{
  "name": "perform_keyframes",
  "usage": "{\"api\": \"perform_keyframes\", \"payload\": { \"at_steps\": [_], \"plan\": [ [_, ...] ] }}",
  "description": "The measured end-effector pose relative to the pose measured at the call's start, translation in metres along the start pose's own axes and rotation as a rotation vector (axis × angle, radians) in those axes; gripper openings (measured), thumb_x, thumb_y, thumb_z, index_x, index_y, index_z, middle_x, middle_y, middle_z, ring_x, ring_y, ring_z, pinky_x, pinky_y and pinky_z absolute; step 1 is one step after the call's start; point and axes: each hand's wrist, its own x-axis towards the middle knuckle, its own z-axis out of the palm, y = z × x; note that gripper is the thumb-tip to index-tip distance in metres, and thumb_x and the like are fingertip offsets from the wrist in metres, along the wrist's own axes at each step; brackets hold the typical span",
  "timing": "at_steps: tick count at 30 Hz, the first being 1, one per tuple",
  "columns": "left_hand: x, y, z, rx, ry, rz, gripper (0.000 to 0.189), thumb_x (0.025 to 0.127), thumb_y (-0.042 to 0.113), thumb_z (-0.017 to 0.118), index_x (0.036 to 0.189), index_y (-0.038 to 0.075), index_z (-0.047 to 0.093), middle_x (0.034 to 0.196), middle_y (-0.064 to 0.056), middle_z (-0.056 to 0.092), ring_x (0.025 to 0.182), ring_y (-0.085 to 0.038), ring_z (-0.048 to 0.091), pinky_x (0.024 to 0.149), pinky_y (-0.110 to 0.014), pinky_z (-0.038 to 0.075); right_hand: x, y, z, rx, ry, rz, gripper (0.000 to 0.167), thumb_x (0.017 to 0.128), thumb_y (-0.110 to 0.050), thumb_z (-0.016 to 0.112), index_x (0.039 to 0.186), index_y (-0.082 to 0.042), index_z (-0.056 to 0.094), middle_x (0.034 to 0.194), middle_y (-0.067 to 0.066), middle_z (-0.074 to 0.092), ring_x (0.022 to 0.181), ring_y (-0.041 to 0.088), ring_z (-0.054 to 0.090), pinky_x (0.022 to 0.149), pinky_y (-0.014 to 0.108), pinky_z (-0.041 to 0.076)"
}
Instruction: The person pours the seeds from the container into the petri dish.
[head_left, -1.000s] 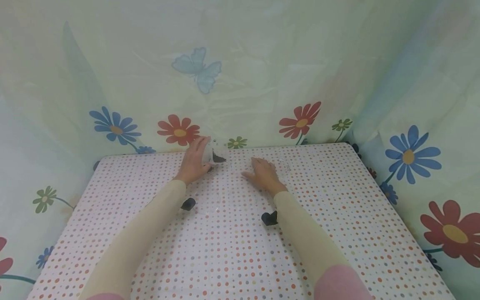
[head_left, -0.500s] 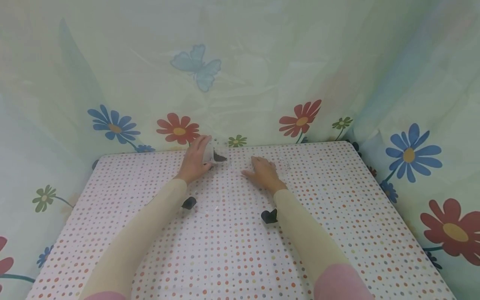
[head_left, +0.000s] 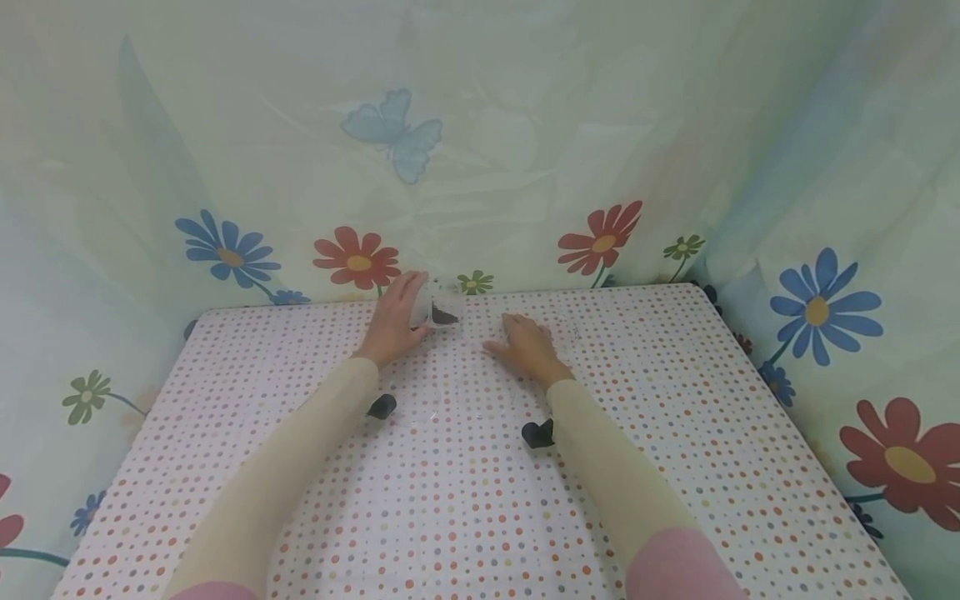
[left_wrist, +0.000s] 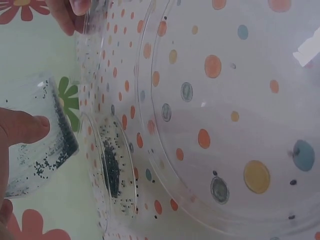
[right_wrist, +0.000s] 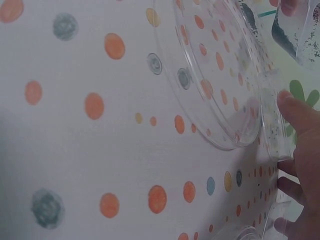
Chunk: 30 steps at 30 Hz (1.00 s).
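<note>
pouring seemed the step in hand: left hand (head_left: 393, 323) pinched a tilted cup (left_wrist: 29, 155) of dark grains (left_wrist: 66, 134) near a small dish (left_wrist: 134, 172), right hand (head_left: 529, 347) lay fingers spread, and next move likely called for slow tipping.

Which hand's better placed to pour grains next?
Left, likely: the left hand already holds the clear container with black grains inside, near a dish. The right hand is apart from that container and shows no grains in its fingers.
</note>
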Motion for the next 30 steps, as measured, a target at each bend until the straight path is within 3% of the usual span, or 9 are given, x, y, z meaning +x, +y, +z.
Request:
{"api": "perform_keyframes", "payload": {
  "at_steps": [21, 30],
  "plan": [
    [0.004, 0.013, 0.003, 0.023, -0.032, -0.016, 0.090, 0.078, 0.014, 0.079, 0.151, 0.016, 0.026, 0.153, -0.007, 0.032, 0.142, -0.024, 0.032, 0.118, -0.041, 0.031, 0.000, 0.002, 0.003, 0.029, 0.012, -0.001, 0.074, 0.094, -0.052, 0.054, 0.149, -0.007, 0.033, 0.155, 0.014, 0.036, 0.146, 0.033, 0.029, 0.121, 0.055, 0.018],
    [0.006, 0.014, 0.004, 0.027, -0.026, 0.007, 0.089, 0.078, 0.014, 0.079, 0.151, 0.015, 0.027, 0.152, -0.007, 0.033, 0.142, -0.025, 0.033, 0.117, -0.042, 0.033, 0.001, 0.002, 0.003, 0.016, 0.014, 0.003, 0.075, 0.094, -0.051, 0.054, 0.150, -0.006, 0.033, 0.155, 0.014, 0.036, 0.145, 0.032, 0.029, 0.121, 0.055, 0.019]
  ]
}}
